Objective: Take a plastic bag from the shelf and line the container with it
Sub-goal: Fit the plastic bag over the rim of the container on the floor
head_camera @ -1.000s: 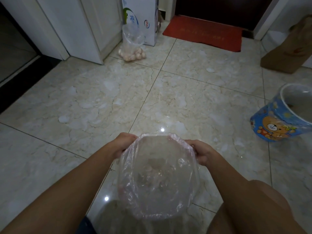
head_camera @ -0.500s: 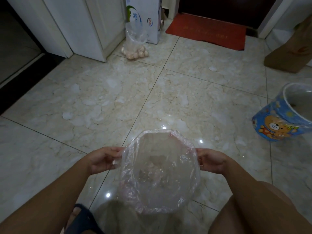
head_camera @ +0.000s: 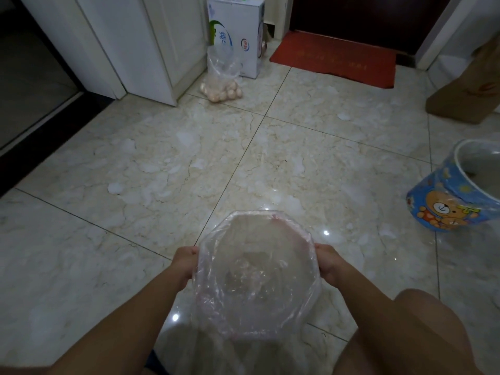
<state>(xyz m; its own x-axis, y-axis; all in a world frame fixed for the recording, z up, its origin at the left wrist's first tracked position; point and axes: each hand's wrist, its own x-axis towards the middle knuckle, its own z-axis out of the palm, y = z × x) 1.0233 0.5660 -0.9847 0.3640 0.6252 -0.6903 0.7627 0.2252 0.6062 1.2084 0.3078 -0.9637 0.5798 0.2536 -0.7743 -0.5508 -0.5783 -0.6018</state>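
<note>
A clear plastic bag (head_camera: pixel 257 277) is stretched over an eight-sided container, whose rim (head_camera: pixel 286 218) shows through the film as a pinkish edge. The container stands on the tiled floor just in front of me. My left hand (head_camera: pixel 184 262) grips the bag and rim on the left side. My right hand (head_camera: pixel 328 262) grips them on the right side. The bag's mouth is folded down over the outside wall, and its bottom sags crumpled inside.
A blue bucket (head_camera: pixel 443 209) with cartoon bears stands at the right. A bag of eggs (head_camera: pixel 221 85) and a white carton (head_camera: pixel 238 36) sit by the white cabinet at the back. A red doormat (head_camera: pixel 335 59) lies before the door. My bare knee (head_camera: pixel 422 320) is at lower right.
Both hands slid from the container's far corners back along its sides toward me, pulling the bag's edge lower over the rim. The view tilted slightly.
</note>
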